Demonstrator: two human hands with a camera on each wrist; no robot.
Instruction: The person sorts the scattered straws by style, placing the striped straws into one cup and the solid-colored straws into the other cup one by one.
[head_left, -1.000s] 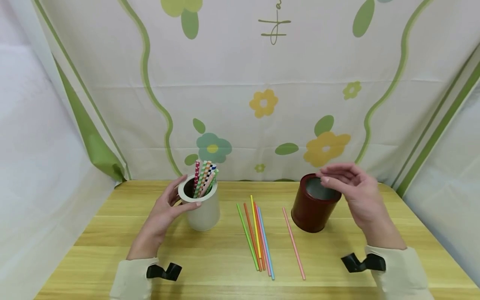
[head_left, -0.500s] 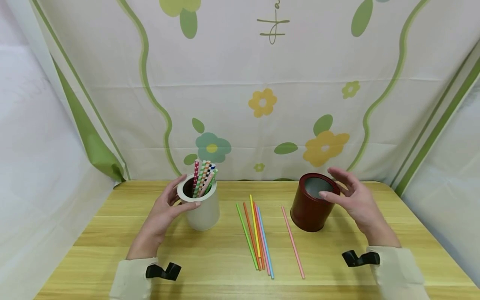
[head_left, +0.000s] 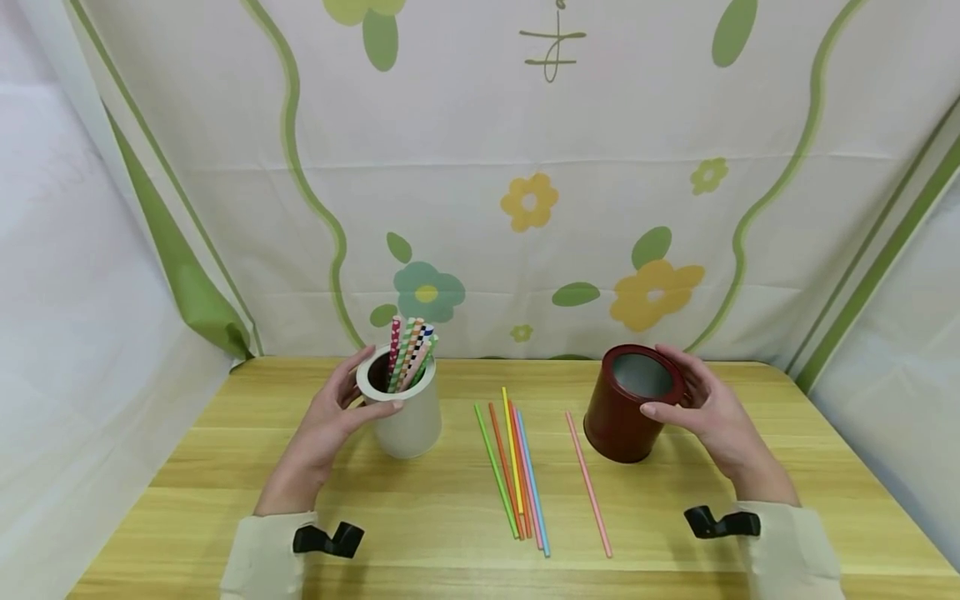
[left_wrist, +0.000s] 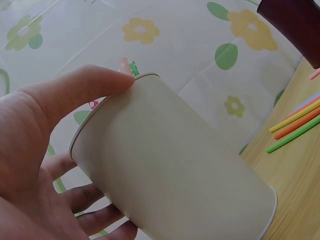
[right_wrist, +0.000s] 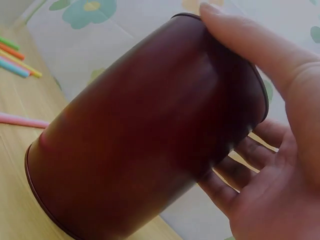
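1. A cloth-screened nook; whether in a home or elsewhere cannot be told.
2. Flower-printed cloth [head_left: 450,108] hangs behind.
3. Pale cloth [head_left: 60,292] flanks both sides.
4. A wood-grained table [head_left: 420,533] stands within.

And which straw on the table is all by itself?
The pink straw nearest the dark red can; the other loose straws lie bunched together.

Hands [head_left: 325,423] [head_left: 718,418] hold a white can [head_left: 410,428] and a red can [head_left: 619,422].
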